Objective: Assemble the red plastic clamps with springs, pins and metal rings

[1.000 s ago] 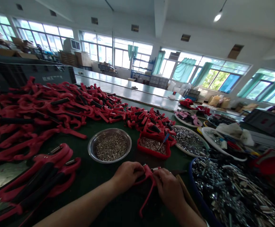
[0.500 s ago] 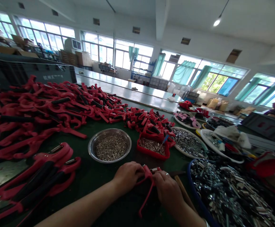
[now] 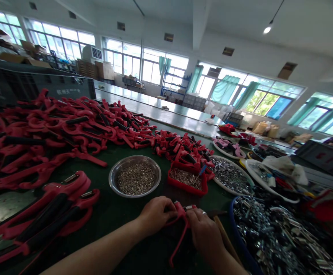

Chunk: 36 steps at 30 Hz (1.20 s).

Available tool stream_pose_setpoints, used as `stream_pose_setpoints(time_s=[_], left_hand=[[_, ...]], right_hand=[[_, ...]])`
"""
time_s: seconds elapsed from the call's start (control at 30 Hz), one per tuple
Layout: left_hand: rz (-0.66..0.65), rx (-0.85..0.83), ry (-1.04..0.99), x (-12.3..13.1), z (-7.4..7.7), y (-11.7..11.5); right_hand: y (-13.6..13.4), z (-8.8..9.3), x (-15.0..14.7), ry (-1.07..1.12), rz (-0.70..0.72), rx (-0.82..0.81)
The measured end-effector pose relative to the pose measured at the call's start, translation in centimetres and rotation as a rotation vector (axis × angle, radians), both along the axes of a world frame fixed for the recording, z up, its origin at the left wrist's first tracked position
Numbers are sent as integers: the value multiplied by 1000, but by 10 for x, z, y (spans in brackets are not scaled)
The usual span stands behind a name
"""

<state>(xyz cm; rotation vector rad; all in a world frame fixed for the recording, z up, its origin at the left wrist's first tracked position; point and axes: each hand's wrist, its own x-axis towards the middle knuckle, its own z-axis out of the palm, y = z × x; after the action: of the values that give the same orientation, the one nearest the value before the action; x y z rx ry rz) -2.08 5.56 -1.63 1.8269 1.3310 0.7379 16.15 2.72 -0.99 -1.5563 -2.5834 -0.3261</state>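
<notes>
A red handle part (image 3: 180, 225) with a small metal spring lies between my two hands at the front of the green table. My left hand (image 3: 156, 214) pinches its left side with closed fingers. On its right, my right hand (image 3: 205, 231), wearing a ring, grips it near the spring (image 3: 189, 207). Just beyond are a metal bowl (image 3: 134, 176) of small metal pieces and a red tray (image 3: 187, 181) of pins. A hammer with a wooden handle (image 3: 226, 238) lies beside my right hand, partly hidden by it.
Red and black handle parts (image 3: 54, 130) are heaped at the left, with several sprung ones (image 3: 51, 214) in front. A blue-rimmed basin (image 3: 281, 233) of metal parts stands at the right, below white trays (image 3: 232, 175). Grey crates (image 3: 69, 89) stand behind.
The view has shifted slightly, so the surroundings appear a little further right. Both hands keep their hold on the red handle part, with little visible movement.
</notes>
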Motion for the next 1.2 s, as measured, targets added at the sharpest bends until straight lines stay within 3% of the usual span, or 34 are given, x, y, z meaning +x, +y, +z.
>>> stream_pose_setpoints(time_s=[0.17,0.47,0.7,0.93,1.03,1.2], left_hand=[[-2,49,53,4,6,-2],[-97,270,419,34,22,1],[-161,284,509,34,24,0],[-283,374,817,46,30,-13],[-277,335,831,46,27,-17],[-320,367,647,25,19,-19]], right_hand=[[-4,-1,2,-51,42,-30],[-30,6,18,95,-9,-263],[-30,5,25,362,56,-289],[-31,10,28,355,61,-342],[-33,12,28,318,47,-363],[-31,16,20,316,-20,-357]])
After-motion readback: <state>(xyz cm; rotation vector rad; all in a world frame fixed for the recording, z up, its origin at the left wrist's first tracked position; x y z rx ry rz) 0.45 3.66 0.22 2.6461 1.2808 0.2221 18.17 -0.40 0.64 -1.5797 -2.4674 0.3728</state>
